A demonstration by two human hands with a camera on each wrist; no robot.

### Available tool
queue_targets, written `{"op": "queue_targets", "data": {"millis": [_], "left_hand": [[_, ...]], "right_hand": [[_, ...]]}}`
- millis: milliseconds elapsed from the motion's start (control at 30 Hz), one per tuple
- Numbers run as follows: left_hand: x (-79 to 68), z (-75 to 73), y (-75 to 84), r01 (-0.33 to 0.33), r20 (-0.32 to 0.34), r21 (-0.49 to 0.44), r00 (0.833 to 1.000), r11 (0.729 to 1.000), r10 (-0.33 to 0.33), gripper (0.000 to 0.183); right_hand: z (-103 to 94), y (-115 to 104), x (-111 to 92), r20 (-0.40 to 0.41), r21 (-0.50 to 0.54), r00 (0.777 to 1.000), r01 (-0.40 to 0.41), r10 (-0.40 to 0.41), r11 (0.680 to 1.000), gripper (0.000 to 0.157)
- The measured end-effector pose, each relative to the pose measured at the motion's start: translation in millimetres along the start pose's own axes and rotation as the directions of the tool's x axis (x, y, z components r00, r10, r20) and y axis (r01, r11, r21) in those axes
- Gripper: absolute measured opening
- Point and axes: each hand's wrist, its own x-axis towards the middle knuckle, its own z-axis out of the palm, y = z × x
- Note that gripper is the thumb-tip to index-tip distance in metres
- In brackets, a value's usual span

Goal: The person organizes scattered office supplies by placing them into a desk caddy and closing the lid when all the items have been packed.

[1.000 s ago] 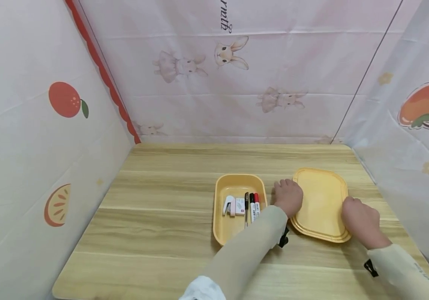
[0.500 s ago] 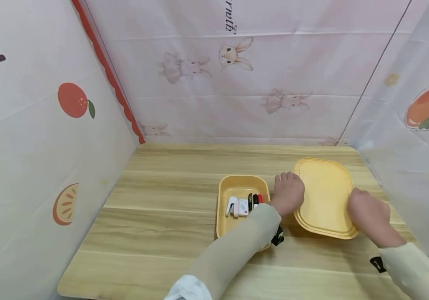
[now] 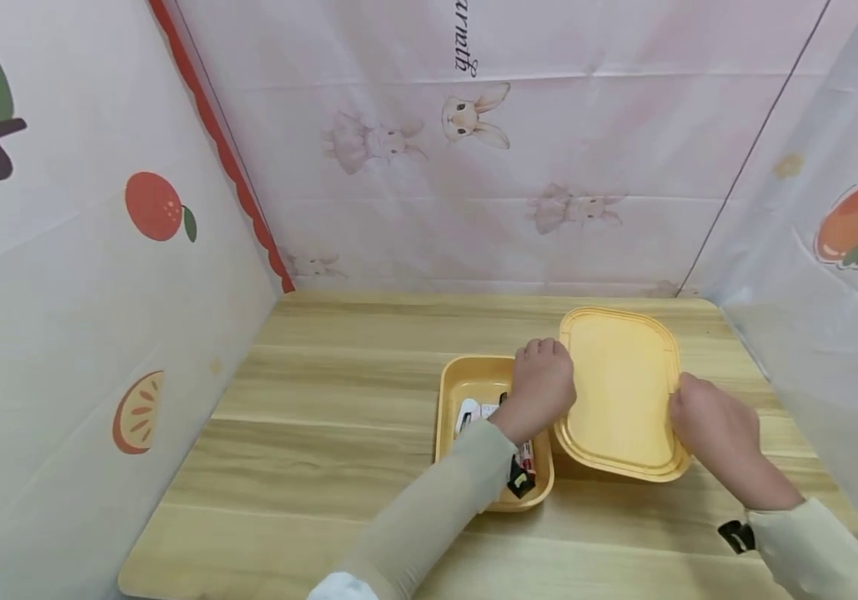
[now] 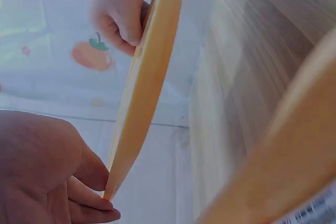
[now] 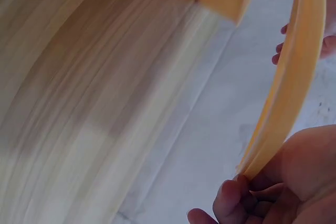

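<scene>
Between both hands a yellow plastic lid [image 3: 619,392] is held up off the table, its flat face toward the head camera. My left hand [image 3: 544,385] pinches its left edge; in the left wrist view, thumb and fingers meet on the rim. On the opposite edge, my right hand [image 3: 715,425] grips the rim with curled fingers. Under the left forearm stands a matching yellow box [image 3: 446,392], partly covered. Inside it a white-and-pink stapler-like item [image 3: 466,414] and a red-and-white marker [image 3: 526,458] show; the other contents are mostly hidden.
The wood-grain table [image 3: 323,433] carries the box and extends to the left and front. Printed fabric walls [image 3: 413,242] enclose its back and both sides. A black strap clip [image 3: 736,536] sits by the right wrist.
Both hands have raised the lid from the table and now carry it leftward, closer to the box. The left forearm covers more of the box's contents. The head view has shifted slightly.
</scene>
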Motion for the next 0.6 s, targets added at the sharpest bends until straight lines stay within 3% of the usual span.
{"op": "queue_targets", "data": {"millis": [33, 67, 100, 233, 367, 600], "left_hand": [[-4.2, -1.3, -4.6, 0.002, -0.005, -0.008, 1.000, 1.000, -0.002, 0.035], [-8.7, -2.6, -9.6, -0.001, -0.017, -0.010, 1.000, 1.000, 0.000, 0.036], [-13.5, -4.5, -14.7, 0.001, -0.031, -0.006, 1.000, 1.000, -0.001, 0.038], [-30.6, -12.5, -32.2, -0.003, -0.119, 0.025, 0.993, 1.000, 0.006, 0.031], [-42.5, -17.5, -46.9, -0.018, -0.222, 0.053, 0.975, 0.998, 0.029, 0.027], [-65.7, -19.0, -74.5, -0.010, -0.275, 0.051, 0.961, 0.999, 0.023, 0.029]], "right_hand": [[-1.0, -5, 0, 0.008, 0.036, 1.000, -0.021, 0.020, 0.999, 0.022], [-2.0, -9, 1, -0.002, 0.270, 0.998, -0.061, 0.063, 0.961, 0.026], [-3.4, -14, 2, -0.015, 0.430, 0.993, -0.096, 0.114, 0.898, 0.029], [-5.2, -32, 6, 0.020, 0.473, 0.994, -0.108, 0.112, 0.874, 0.030], [-6.9, -45, 10, 0.035, 0.511, 0.993, -0.112, 0.110, 0.852, 0.030], [-12.4, -70, 12, 0.084, 0.612, 0.993, -0.117, 0.082, 0.782, 0.030]]}}
